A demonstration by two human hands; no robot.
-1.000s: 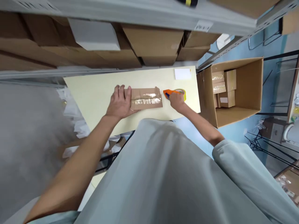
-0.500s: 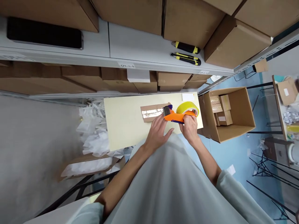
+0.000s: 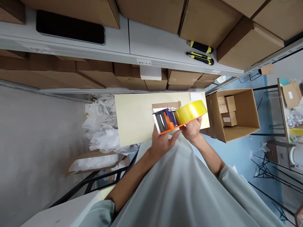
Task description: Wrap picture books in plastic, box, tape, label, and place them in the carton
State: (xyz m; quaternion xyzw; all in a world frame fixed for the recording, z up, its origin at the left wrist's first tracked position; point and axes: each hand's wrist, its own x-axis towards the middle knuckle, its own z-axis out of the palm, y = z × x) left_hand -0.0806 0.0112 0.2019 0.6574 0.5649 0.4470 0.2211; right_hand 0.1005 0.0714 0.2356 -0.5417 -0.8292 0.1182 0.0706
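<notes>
My right hand [image 3: 193, 130] is closed on the orange and dark blue tape dispenser [image 3: 169, 122], which carries a wide roll of yellow tape [image 3: 191, 112]. The dispenser is turned so its toothed cutting edge faces left. My left hand [image 3: 162, 142] is at the cutter end, thumb stretched out to the right. Its other fingers are partly hidden by the dispenser; whether they touch it I cannot tell. Behind the dispenser, a small flat cardboard box [image 3: 165, 105] with shiny tape across it lies on the pale yellow tabletop [image 3: 132, 119], partly covered from view.
An open carton [image 3: 246, 113] with several small boxes stands right of the table. Two utility knives [image 3: 200, 58] and a black phone [image 3: 71, 27] lie on the shelf [image 3: 153, 41] above, beside large cartons. White packing material [image 3: 104, 138] is heaped at the left.
The tape dispenser has been turned and raised nearer to me, its cutter swinging left over my left hand's fingers. My view has shifted slightly left.
</notes>
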